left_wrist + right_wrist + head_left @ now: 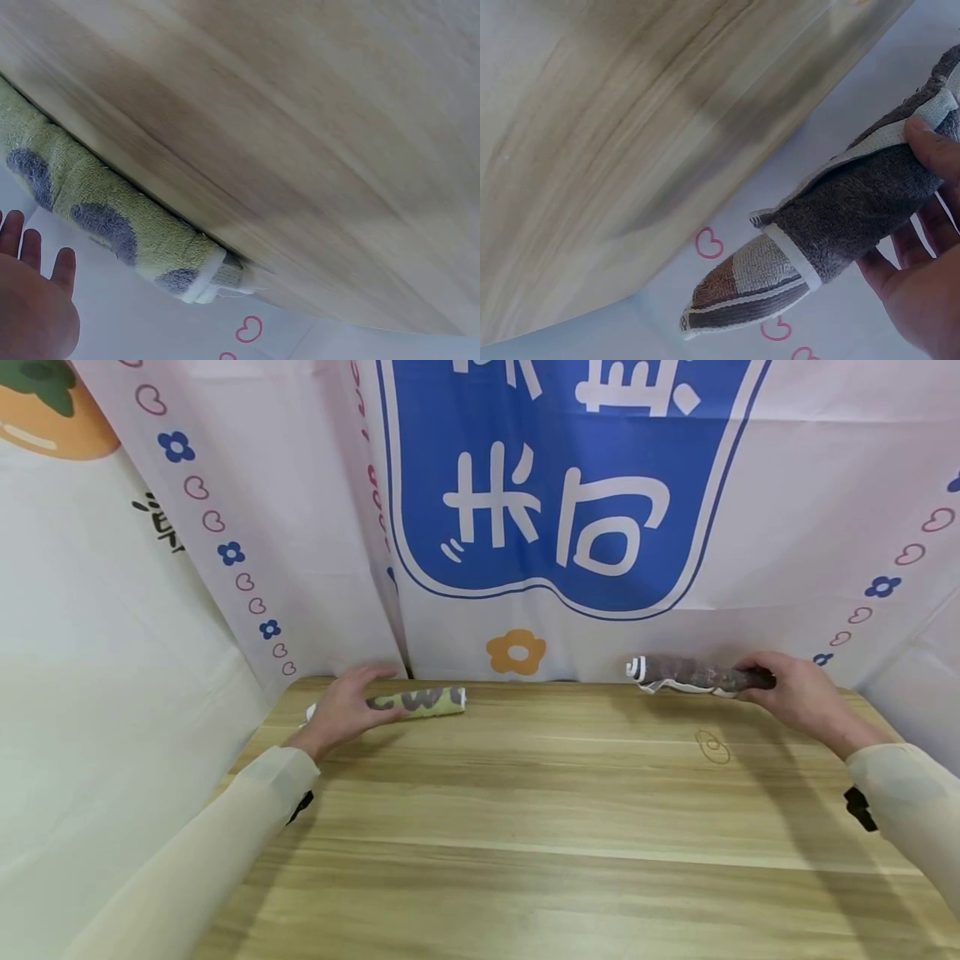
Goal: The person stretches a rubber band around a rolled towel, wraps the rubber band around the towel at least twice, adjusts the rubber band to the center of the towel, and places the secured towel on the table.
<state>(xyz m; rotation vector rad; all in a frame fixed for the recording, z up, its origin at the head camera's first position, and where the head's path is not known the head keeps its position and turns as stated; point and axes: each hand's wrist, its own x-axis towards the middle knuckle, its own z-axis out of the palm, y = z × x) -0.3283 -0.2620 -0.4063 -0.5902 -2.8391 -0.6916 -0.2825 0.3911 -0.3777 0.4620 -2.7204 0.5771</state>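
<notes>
A rolled yellow-green towel (435,702) with grey markings lies along the table's back left edge. My left hand (343,710) is over its left part; in the left wrist view the fingers of that hand (36,311) look extended and apart from the towel (105,210). On the right, my right hand (802,697) grips a rolled dark brown towel (678,673) with white edging by its right end. The right wrist view shows the thumb on top of this towel (855,210) and the fingers beneath. A brown-and-white striped flap sticks out of the roll's near end.
Both towels are near the back edge of the wooden table (525,810). Behind it hangs a white curtain (450,635) with a blue printed panel and flowers. A thin yellowish loop (712,747) is on the tabletop in front of the right hand.
</notes>
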